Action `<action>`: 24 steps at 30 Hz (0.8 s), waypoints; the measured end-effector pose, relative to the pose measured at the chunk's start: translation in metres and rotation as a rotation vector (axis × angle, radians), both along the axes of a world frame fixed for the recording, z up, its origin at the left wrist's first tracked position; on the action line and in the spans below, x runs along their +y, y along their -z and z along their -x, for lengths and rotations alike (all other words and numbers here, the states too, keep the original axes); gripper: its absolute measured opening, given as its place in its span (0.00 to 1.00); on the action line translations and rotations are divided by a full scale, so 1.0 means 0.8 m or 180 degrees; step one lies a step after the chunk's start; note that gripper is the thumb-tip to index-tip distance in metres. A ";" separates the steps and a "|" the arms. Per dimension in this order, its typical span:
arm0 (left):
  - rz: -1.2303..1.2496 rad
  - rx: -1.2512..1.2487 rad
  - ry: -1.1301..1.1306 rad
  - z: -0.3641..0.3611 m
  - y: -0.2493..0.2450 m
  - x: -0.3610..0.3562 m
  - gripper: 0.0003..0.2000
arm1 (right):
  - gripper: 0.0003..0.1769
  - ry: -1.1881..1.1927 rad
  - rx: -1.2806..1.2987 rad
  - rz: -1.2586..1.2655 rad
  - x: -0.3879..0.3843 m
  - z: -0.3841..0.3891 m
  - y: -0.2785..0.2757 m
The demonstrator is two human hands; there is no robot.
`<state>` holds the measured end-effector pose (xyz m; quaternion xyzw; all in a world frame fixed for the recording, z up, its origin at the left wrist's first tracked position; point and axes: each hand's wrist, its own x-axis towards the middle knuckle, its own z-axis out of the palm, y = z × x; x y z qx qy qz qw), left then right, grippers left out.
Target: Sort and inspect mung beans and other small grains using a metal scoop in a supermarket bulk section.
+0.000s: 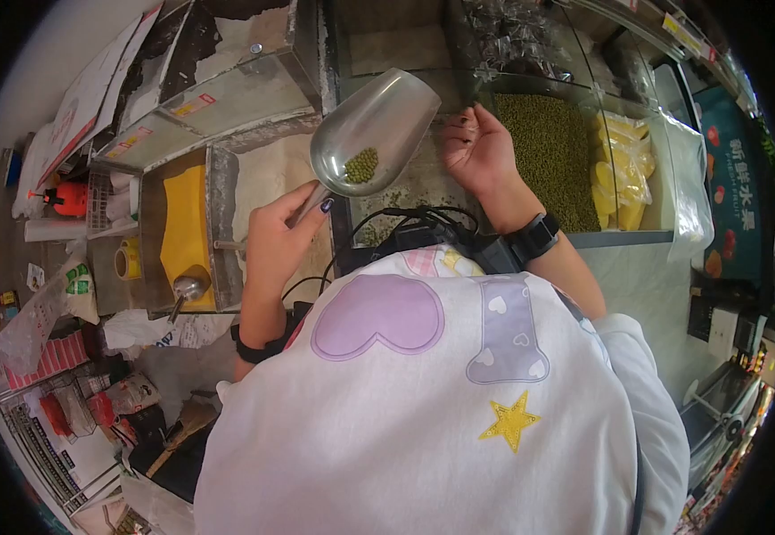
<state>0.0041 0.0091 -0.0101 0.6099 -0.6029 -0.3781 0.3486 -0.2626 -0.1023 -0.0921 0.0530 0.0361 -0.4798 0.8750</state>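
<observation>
My left hand point(278, 234) is wrapped round the handle of a metal scoop point(405, 100), which is tilted over a bin divider. A small heap of mung beans point(361, 166) lies inside the scoop. To the right of the scoop, my right hand point(479, 153) is raised with its fingertips pinched together; what they hold, if anything, is too small to make out. Beside that hand is a glass-walled bin full of green mung beans point(548, 152). Below the scoop, some loose beans point(378, 234) are scattered on the floor of another bin.
Left of the scoop are bins of pale flour point(267, 174) and yellow flour point(182, 223), with a second metal scoop point(191, 287). Yellow packets point(619, 169) fill the bin at right, and a plastic bag point(690, 187) hangs there. Black cables point(423, 214) lie before my chest.
</observation>
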 end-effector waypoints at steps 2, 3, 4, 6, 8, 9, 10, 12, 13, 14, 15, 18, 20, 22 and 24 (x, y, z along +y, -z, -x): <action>-0.0093 0.0045 -0.0135 0.001 -0.003 0.000 0.15 | 0.16 -0.0344 -0.0894 0.0822 -0.003 0.002 0.006; -0.0093 0.0045 -0.0135 0.001 -0.004 0.000 0.15 | 0.17 -0.0353 -0.0934 0.0914 -0.002 0.000 -0.004; -0.0113 0.0034 -0.0130 0.001 -0.004 0.000 0.15 | 0.19 -0.0361 -0.0974 0.1008 0.000 -0.001 -0.012; -0.0132 0.0021 -0.0123 0.001 -0.005 0.000 0.15 | 0.18 -0.0145 -0.0850 0.0760 0.005 -0.002 -0.019; -0.0120 0.0085 -0.0108 0.001 -0.006 -0.001 0.16 | 0.19 0.0071 -0.0726 0.0514 0.008 -0.004 -0.026; -0.0119 0.0084 -0.0108 0.001 -0.005 -0.001 0.16 | 0.19 0.0225 -0.0665 0.0421 0.010 -0.006 -0.030; -0.0109 0.0038 -0.0114 -0.001 -0.004 -0.001 0.16 | 0.20 0.0378 -0.0605 0.0326 0.011 -0.008 -0.033; -0.0100 -0.0010 -0.0120 -0.001 -0.004 -0.001 0.16 | 0.22 0.0433 -0.0660 0.0390 0.009 -0.009 -0.035; -0.0129 -0.0037 -0.0129 0.000 -0.006 -0.001 0.16 | 0.24 0.0488 -0.0714 0.0453 0.009 -0.009 -0.035; -0.0159 -0.0064 -0.0137 0.000 -0.007 -0.001 0.16 | 0.24 0.0489 -0.0714 0.0453 0.009 -0.009 -0.034; -0.0160 -0.0065 -0.0137 0.000 -0.007 -0.002 0.16 | 0.25 0.0480 -0.0669 0.0594 0.008 -0.009 -0.033; -0.0132 0.0010 -0.0110 0.001 -0.006 -0.002 0.16 | 0.28 0.0521 -0.0446 0.0692 0.009 -0.012 -0.039; -0.0131 0.0070 -0.0101 0.001 -0.006 -0.001 0.16 | 0.29 0.0569 -0.0268 0.0647 0.009 -0.011 -0.041; -0.0138 0.0054 -0.0104 0.002 -0.007 -0.001 0.16 | 0.32 0.0381 -0.0312 0.0892 0.010 -0.010 -0.041; -0.0143 0.0036 -0.0107 0.002 -0.007 -0.001 0.16 | 0.32 0.0459 -0.0013 0.0769 0.012 -0.013 -0.048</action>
